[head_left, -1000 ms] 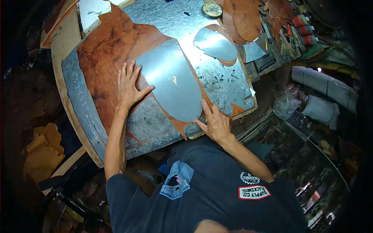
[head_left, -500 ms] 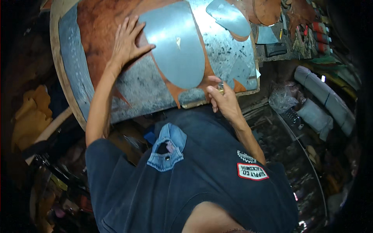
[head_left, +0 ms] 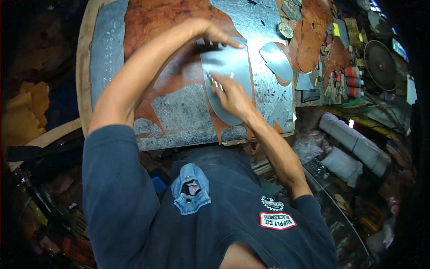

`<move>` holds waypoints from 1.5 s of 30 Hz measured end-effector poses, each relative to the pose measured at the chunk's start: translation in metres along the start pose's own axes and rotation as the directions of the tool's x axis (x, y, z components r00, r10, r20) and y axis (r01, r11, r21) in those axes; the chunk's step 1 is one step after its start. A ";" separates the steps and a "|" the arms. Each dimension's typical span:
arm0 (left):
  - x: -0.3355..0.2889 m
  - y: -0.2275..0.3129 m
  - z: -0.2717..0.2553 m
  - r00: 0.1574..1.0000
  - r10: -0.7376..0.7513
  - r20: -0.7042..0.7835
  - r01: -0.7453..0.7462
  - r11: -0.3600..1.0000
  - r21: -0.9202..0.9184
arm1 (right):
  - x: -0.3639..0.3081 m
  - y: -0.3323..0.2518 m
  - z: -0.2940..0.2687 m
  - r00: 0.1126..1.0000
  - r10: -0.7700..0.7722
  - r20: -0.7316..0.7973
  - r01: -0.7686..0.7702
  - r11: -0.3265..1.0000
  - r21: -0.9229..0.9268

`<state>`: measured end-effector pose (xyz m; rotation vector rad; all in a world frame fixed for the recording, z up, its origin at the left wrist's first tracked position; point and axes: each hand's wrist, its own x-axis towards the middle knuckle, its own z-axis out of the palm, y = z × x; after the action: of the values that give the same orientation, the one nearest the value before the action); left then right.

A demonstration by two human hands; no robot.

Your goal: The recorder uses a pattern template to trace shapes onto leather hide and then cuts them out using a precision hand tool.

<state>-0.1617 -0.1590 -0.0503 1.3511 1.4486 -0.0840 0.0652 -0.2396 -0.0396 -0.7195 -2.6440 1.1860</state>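
A long grey template (head_left: 237,65) with a rounded end lies on brown leather (head_left: 152,27) on the worktable. My left hand (head_left: 217,35) arches over its far end, fingers stretched out to the right, the tips at its far right corner. My right hand (head_left: 233,96) is closed around a small tool with a shiny metal part (head_left: 212,81), near the template's left edge. Its working end is blurred, so its kind is unclear. Whether the tool touches the leather cannot be seen.
A smaller grey template (head_left: 275,60) lies on leather to the right, with a round tin (head_left: 284,30) beyond it. A side bench holds leather pieces (head_left: 313,36), red bottles (head_left: 354,82) and hand tools. Plastic-wrapped rolls (head_left: 354,139) lie below right.
My left hand has moved from the template's left side to its far end. My right hand has gone from the near right side up and left across the template. The view has shifted.
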 end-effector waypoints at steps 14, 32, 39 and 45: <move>0.017 0.022 -0.028 0.992 -0.033 0.119 0.019 0.992 0.122 | 0.115 0.015 0.029 0.963 0.163 -0.215 -0.215 0.946 -0.241; -0.030 0.023 -0.032 1.000 0.019 -0.013 -0.018 0.994 0.105 | 0.114 0.014 0.038 0.961 0.175 -0.214 -0.233 0.930 -0.284; -0.061 0.032 -0.025 0.996 0.042 -0.073 -0.035 0.995 0.097 | 0.102 0.002 0.035 0.947 0.262 -0.188 -0.305 0.917 -0.259; -0.064 0.034 -0.012 0.995 0.076 -0.064 -0.064 0.982 0.175 | 0.078 0.001 0.039 0.951 0.234 -0.201 -0.281 0.928 -0.246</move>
<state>-0.1607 -0.1818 0.0197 1.5586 1.4780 -0.1202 -0.0151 -0.2271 -0.0708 -1.1923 -2.6534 0.7735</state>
